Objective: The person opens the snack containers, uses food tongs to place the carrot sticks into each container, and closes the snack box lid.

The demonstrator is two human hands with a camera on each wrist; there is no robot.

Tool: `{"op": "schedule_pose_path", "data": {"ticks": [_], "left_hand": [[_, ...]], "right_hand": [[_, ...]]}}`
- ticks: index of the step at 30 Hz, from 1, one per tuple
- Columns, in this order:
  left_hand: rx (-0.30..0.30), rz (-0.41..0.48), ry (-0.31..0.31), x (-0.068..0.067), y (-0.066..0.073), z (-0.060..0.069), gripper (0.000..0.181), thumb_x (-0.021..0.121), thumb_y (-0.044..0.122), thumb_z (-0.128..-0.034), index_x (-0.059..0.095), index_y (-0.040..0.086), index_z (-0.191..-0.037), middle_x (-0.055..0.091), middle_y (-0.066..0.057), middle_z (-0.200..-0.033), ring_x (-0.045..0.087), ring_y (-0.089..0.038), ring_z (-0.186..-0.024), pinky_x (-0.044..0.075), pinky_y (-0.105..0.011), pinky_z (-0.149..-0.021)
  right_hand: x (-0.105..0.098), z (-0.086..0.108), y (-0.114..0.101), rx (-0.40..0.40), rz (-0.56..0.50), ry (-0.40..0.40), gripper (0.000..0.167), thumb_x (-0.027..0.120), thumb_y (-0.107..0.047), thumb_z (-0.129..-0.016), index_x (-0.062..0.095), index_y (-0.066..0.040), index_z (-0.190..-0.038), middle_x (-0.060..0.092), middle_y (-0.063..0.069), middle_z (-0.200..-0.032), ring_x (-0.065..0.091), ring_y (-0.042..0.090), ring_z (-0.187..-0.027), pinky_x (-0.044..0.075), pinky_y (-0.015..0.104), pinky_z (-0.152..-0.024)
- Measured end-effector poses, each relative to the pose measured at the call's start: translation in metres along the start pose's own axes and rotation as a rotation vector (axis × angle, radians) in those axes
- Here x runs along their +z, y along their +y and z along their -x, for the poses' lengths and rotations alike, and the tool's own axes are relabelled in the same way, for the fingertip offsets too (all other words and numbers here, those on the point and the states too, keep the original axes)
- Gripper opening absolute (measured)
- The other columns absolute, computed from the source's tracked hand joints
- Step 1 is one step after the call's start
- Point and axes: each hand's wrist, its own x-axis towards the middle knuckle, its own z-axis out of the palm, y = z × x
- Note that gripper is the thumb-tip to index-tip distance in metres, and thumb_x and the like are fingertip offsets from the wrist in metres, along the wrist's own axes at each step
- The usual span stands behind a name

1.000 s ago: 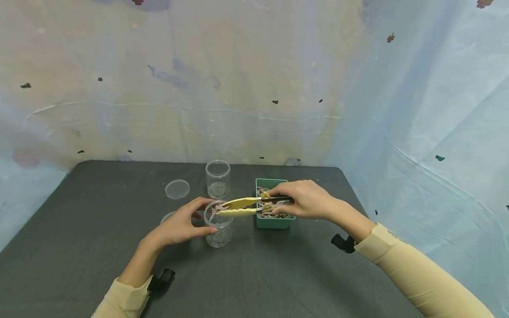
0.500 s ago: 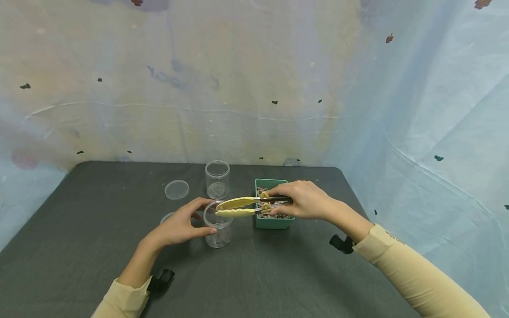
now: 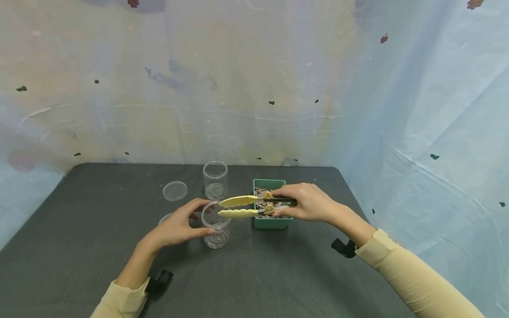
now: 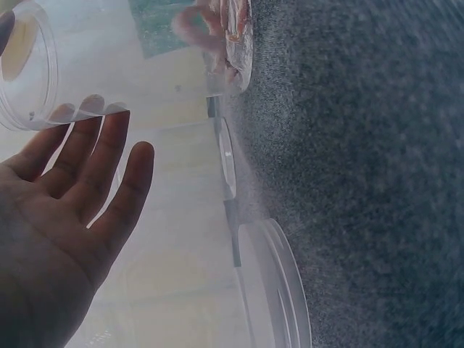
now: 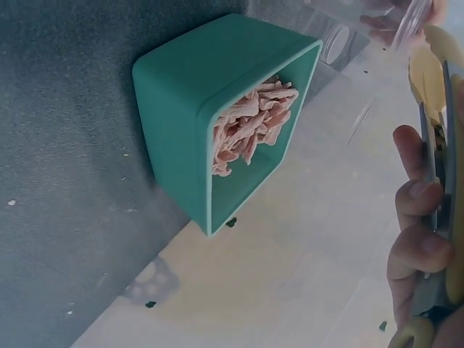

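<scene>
My left hand [image 3: 177, 226] holds a clear jar [image 3: 216, 237] around its upper part, thumb on the near side and fingers on the far side. In the left wrist view my left hand [image 4: 80, 181] has its fingertips on the jar wall [image 4: 80, 43]; pinkish strips [image 4: 238, 36] show at the jar's bottom. My right hand [image 3: 308, 202] grips yellow-tipped tongs [image 3: 238, 213], whose spread tips are over the jar's mouth with nothing visible between them. Below the right hand stands a green container [image 3: 271, 223]; pinkish strips [image 5: 254, 123] lie in it in the right wrist view.
A second clear jar [image 3: 216, 181] stands behind the held one. One clear lid [image 3: 175, 191] lies to its left, and another lid [image 3: 165, 217] is partly covered by my left hand. The dark table [image 3: 99, 229] ends at a hanging printed sheet [image 3: 222, 88].
The tongs' tips have spread apart, and the strips they held over the jar have left them. My left hand keeps its hold on the jar.
</scene>
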Motion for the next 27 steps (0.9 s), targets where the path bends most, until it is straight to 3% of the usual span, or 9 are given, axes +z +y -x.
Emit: {"op": "schedule_pose_path", "data": {"ticks": [2, 7, 12, 16, 23, 27], "left_hand": [[0.000, 0.002, 0.001, 0.001, 0.000, 0.000, 0.071, 0.084, 0.035, -0.0903, 0.052, 0.010, -0.148, 0.057, -0.009, -0.138, 0.059, -0.036, -0.122, 0.051, -0.054, -0.098], [0.003, 0.006, 0.001, 0.001, 0.000, 0.000, 0.071, 0.084, 0.034, -0.0902, 0.052, 0.009, -0.148, 0.058, -0.009, -0.137, 0.059, -0.038, -0.122, 0.051, -0.055, -0.098], [-0.001, 0.000, -0.001, 0.000, 0.000, 0.000, 0.071, 0.084, 0.035, -0.0906, 0.051, 0.010, -0.149, 0.057, -0.008, -0.139, 0.058, -0.035, -0.123, 0.050, -0.055, -0.099], [-0.006, -0.007, 0.000, -0.002, 0.000, 0.002, 0.070, 0.084, 0.035, -0.0910, 0.051, 0.013, -0.149, 0.056, -0.007, -0.140, 0.057, -0.032, -0.124, 0.050, -0.055, -0.099], [-0.009, -0.018, 0.002, -0.002, 0.000, 0.002, 0.071, 0.084, 0.035, -0.0909, 0.051, 0.012, -0.149, 0.057, -0.009, -0.140, 0.058, -0.032, -0.123, 0.050, -0.054, -0.099], [-0.009, -0.024, 0.002, 0.000, 0.002, 0.001, 0.071, 0.083, 0.036, -0.0910, 0.051, 0.012, -0.150, 0.057, -0.009, -0.140, 0.057, -0.032, -0.124, 0.050, -0.054, -0.099]], "right_hand": [[0.000, 0.006, 0.002, 0.016, -0.014, 0.017, 0.051, 0.080, -0.037, -0.093, 0.071, -0.008, -0.133, 0.074, 0.005, -0.123, 0.070, 0.011, -0.084, 0.057, 0.034, -0.073], [-0.002, 0.030, 0.016, 0.066, -0.039, 0.087, 0.050, 0.082, -0.029, -0.091, 0.070, -0.007, -0.134, 0.073, 0.007, -0.125, 0.073, 0.017, -0.096, 0.058, 0.040, -0.079], [-0.004, 0.055, 0.036, 0.112, -0.035, 0.133, 0.049, 0.084, -0.027, -0.090, 0.070, -0.007, -0.133, 0.075, 0.008, -0.122, 0.073, 0.020, -0.098, 0.058, 0.038, -0.075], [-0.007, 0.068, 0.048, 0.170, -0.012, 0.107, 0.052, 0.084, -0.030, -0.089, 0.070, -0.006, -0.133, 0.075, 0.007, -0.122, 0.072, 0.017, -0.096, 0.056, 0.036, -0.074], [-0.007, 0.074, 0.058, 0.267, 0.045, -0.013, 0.065, 0.080, -0.045, -0.091, 0.065, -0.007, -0.142, 0.072, 0.011, -0.128, 0.059, 0.000, -0.071, 0.053, 0.034, -0.067], [-0.004, 0.072, 0.060, 0.282, 0.095, -0.050, 0.068, 0.077, -0.051, -0.092, 0.063, -0.009, -0.144, 0.069, 0.015, -0.133, 0.062, -0.002, -0.072, 0.055, 0.035, -0.067]]}}
